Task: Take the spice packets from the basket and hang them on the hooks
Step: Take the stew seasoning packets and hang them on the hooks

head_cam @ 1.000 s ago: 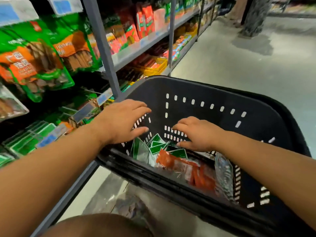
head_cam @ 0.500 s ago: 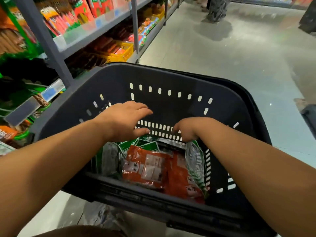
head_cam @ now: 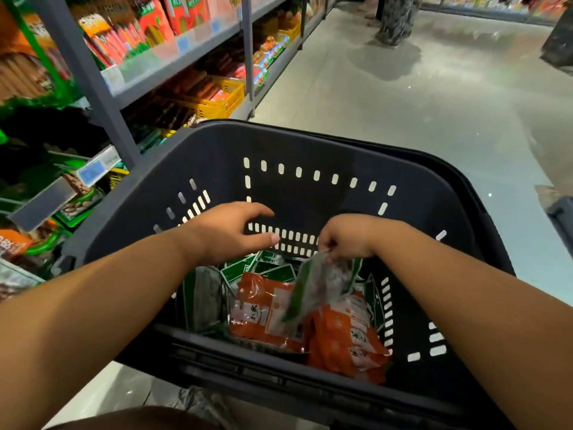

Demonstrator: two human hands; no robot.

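A black plastic basket [head_cam: 310, 144] stands in front of me with spice packets in its bottom. Orange packets [head_cam: 266, 308] lie in the middle and at the right, and green-and-clear ones [head_cam: 263, 268] lie behind them and at the left. My right hand [head_cam: 347, 237] pinches the top of a clear packet with a green edge [head_cam: 316, 283], lifted and tilted above the orange ones. My left hand [head_cam: 229, 231] hovers over the basket's left half with fingers spread, holding nothing.
A grey shelf rack [head_cam: 93, 76] runs along the left with hanging snack bags, price tags [head_cam: 96, 169] and a yellow crate [head_cam: 223, 94]. A person's legs [head_cam: 393, 20] stand far down the grey aisle floor [head_cam: 418, 103]. A dark object [head_cam: 561, 218] sits at the right edge.
My right hand has closed on a green-edged clear packet and raised it off the pile. The view swung right, away from the shelves; my left hand stayed over the basket.
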